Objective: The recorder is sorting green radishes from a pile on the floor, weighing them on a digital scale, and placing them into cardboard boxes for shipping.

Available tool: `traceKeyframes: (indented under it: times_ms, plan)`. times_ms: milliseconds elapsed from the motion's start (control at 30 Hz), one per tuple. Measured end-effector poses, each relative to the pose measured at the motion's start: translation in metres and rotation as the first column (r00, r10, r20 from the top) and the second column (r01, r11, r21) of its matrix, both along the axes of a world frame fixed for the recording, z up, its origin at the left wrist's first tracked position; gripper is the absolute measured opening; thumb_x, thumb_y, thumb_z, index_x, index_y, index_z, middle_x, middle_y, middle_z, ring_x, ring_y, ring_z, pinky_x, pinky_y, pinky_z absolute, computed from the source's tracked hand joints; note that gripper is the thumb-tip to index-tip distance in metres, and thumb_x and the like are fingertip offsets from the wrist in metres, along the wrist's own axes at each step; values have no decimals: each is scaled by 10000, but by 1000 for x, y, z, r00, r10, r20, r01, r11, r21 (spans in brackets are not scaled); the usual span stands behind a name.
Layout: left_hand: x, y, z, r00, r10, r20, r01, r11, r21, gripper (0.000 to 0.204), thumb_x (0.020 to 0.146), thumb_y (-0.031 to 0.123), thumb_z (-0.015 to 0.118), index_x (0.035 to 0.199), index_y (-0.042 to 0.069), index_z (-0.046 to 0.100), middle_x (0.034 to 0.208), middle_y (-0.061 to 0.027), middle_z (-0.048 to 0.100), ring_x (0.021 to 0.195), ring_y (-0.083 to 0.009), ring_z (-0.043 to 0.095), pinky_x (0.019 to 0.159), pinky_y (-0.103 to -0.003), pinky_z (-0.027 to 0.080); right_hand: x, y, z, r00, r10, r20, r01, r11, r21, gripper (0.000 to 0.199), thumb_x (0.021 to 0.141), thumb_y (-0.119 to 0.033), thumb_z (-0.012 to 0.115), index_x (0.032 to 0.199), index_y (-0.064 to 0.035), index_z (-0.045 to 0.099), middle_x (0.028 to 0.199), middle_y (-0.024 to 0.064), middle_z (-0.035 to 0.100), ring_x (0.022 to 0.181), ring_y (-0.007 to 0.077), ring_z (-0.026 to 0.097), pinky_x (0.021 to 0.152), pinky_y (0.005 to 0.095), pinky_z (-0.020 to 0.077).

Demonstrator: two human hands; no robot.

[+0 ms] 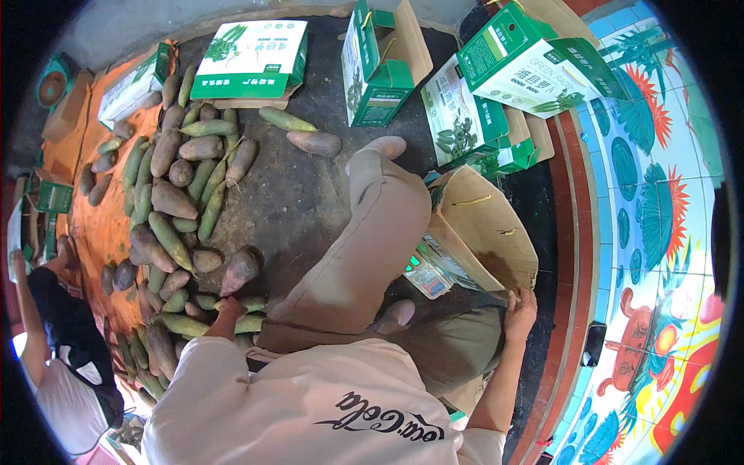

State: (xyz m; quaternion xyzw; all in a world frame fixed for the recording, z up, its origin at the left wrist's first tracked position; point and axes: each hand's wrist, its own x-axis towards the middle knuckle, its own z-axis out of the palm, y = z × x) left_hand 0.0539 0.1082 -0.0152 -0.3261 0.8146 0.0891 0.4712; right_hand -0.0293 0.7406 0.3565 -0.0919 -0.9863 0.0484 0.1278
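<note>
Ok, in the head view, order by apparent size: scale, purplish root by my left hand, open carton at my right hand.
1. Open carton
2. Scale and purplish root: too alike to rank; the scale looks partly hidden.

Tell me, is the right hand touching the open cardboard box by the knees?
Touching: the head view shows the fingers of the right hand on the lower edge of the open cardboard box.
</note>
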Motion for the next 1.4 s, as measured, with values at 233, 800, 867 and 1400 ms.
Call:
traceKeyframes:
  times_ms: [233, 800, 867, 1400]
  plan:
    - [-16, 9, 33, 974, -156, 166, 153, 988, 27, 794, 639, 317, 735, 1310, 163, 339, 1365, -91, 308, 1234, -306, 370, 968, -456, 380, 24, 18, -3, 990, -138, -24, 138, 990, 15, 150, 821, -91, 565, 950, -16, 585, 874, 154, 584, 830, 325, 573, 731, 377, 453]
    - [-38, 20, 72, 958, -179, 225, 178, 984, 25, 710, 720, 237, 665, 1335, 163, 317, 1402, -87, 249, 1319, -271, 219, 1004, -483, 304, 79, 71, -4, 908, -394, -142, 380, 918, -116, 151, 852, -124, 553, 892, 8, 615, 764, 90, 618, 683, 148, 574, 648, 276, 462]
    - [30, -48, -6, 948, -206, 242, 227, 972, -61, 711, 722, 235, 663, 1337, 163, 314, 1403, -84, 251, 1317, -273, 225, 1004, -487, 304, 60, 65, -17, 920, -374, -117, 351, 919, -177, 151, 854, -126, 552, 888, 7, 616, 746, 78, 616, 671, 135, 564, 641, 271, 459]
    - [-3, -50, -8, 987, -153, 56, 152, 988, 25, 509, 817, 229, 571, 1276, 129, 372, 1285, -158, 451, 1163, -296, 477, 917, -426, 421, 53, 51, -11, 905, -419, -72, 396, 893, -215, 159, 848, -133, 560, 897, 7, 617, 810, 135, 627, 728, 214, 606, 685, 305, 470]
